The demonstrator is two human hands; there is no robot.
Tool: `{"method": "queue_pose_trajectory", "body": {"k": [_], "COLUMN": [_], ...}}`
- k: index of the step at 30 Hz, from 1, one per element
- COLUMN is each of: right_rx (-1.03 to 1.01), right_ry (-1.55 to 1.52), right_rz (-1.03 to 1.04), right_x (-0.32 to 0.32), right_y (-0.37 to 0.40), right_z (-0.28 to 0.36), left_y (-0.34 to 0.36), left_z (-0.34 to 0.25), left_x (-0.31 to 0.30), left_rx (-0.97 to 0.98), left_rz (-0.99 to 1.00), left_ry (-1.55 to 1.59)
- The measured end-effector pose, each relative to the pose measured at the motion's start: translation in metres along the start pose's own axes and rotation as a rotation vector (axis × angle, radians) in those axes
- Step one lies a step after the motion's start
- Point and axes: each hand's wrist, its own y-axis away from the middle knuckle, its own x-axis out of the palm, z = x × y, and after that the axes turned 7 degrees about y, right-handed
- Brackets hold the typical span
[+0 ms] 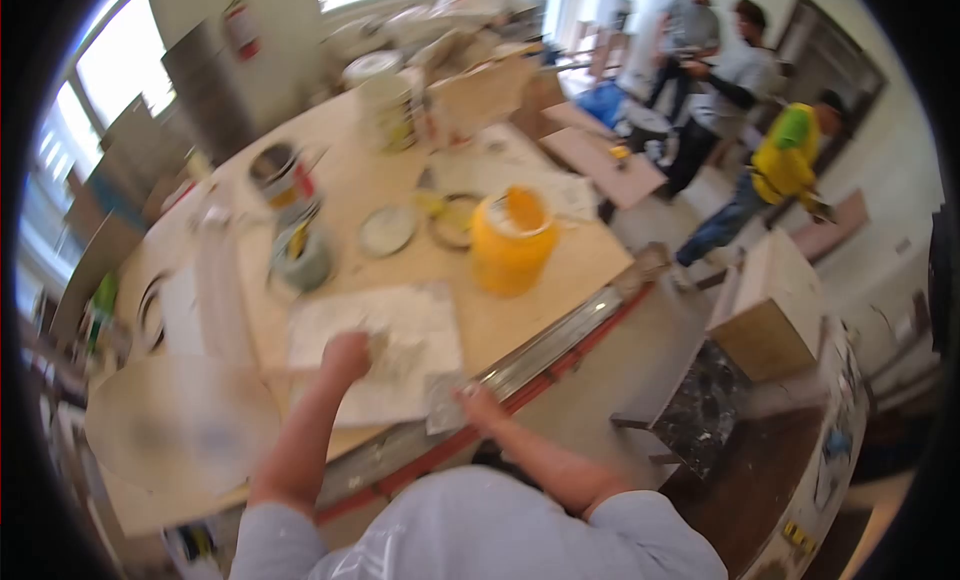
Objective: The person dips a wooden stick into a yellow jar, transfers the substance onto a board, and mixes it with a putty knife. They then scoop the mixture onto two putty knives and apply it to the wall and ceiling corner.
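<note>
**Scooping white filler off the mixing board, both hands in**

Right hand [480, 405] is closed round a flat grey putty knife [443, 398], with the blade lying at the near corner of the white board [420, 320]. Left hand [347, 358] is curled up on the lump of white filler [402, 360] just beside that blade. It's too blurry to say whether it's clamped on a small tool or just knuckled in, so I can't call that one.

My take on doing this bit well: hold the blade low and flat and draw the filler onto it in one pass. Let the left hand pin the board so it doesn't skate on the plywood table [590, 250].

Working outward, a long metal straightedge [560, 335] runs along the table edge right by the right wrist, so it looks easy to knock. Past the knife, beyond the board, sits a yellow bucket [510, 245] with two round lids [387, 230] beside it. Paint cans [298, 252] stand beyond the left hand. A wooden box [765, 310] sits off to the right of the grip. Three other people [785, 165] are well away past the far end of the table, nowhere near the hands.
</note>
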Motion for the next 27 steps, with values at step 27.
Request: {"method": "queue_pose_trajectory", "body": {"k": [27], "right_rx": [-0.246], "right_ry": [-0.083], "right_rz": [-0.031], "right_x": [0.000], "right_y": [-0.022], "right_z": [-0.014], "left_y": [0.092], "left_z": [0.009], "left_x": [0.075], "left_rx": [0.156], "left_rz": [-0.485], "left_ry": [0.201]}}
